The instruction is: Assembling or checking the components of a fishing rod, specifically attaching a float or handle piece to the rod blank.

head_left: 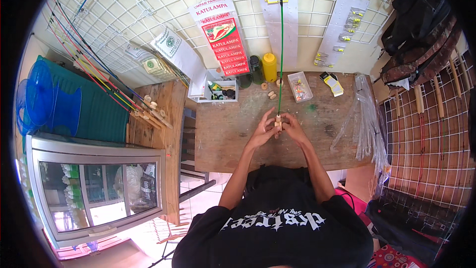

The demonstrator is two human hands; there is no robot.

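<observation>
We're seemingly fitting the grip (278, 125), our left hand (262, 133) and right hand (294, 131) pinching it on the rod (281, 44) toward the near edge of the table (223, 139), and next likely calls for steady alignment.

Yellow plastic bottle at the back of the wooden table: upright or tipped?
Upright: the yellow plastic bottle stands with its base on the wooden table and its narrower top end uppermost.

Black T-shirt (275, 196) with white lettering (277, 221)
</observation>
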